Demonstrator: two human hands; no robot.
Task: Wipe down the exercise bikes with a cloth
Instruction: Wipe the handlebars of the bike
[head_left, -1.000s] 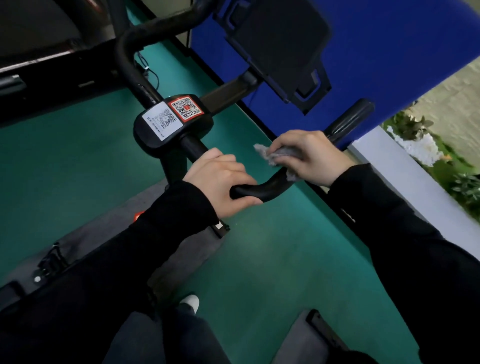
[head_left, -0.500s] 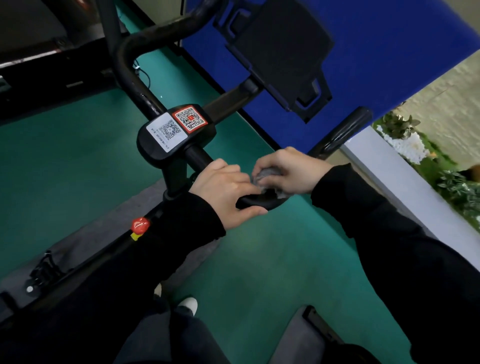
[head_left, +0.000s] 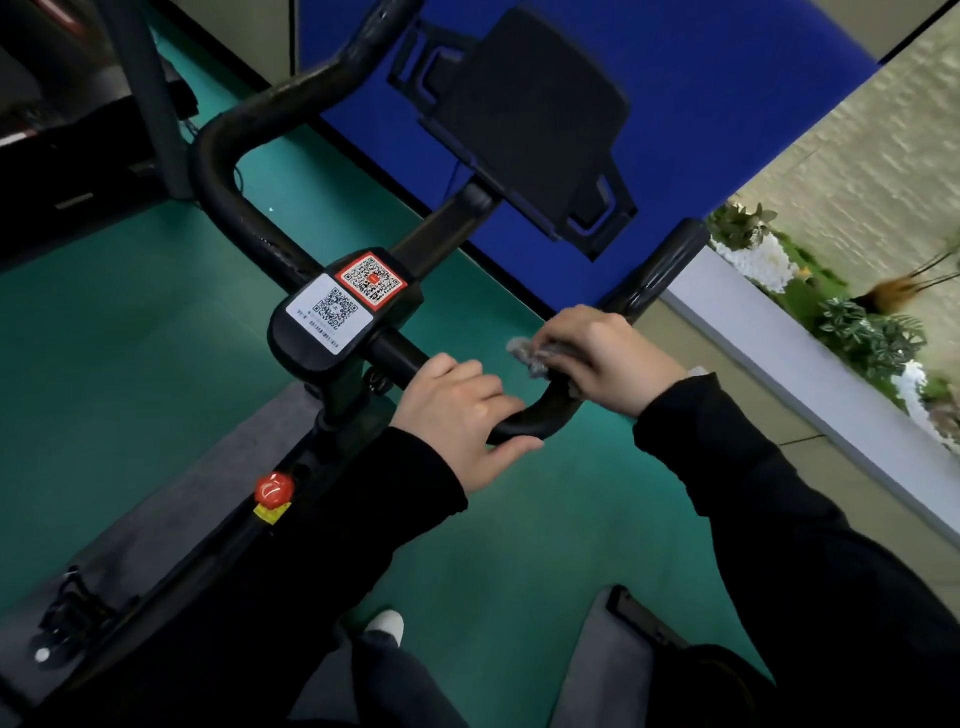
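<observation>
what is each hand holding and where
The left hand grips the handlebar at its near bend. The right hand holds a grey cloth, bunched in its grip, against the same bar.

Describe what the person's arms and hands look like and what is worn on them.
Long black sleeves cover both arms to the wrists: left sleeve, right sleeve. The left hand and right hand are bare, with no gloves, rings or watch showing. A thin pale edge peeks out at the right wrist.
</observation>
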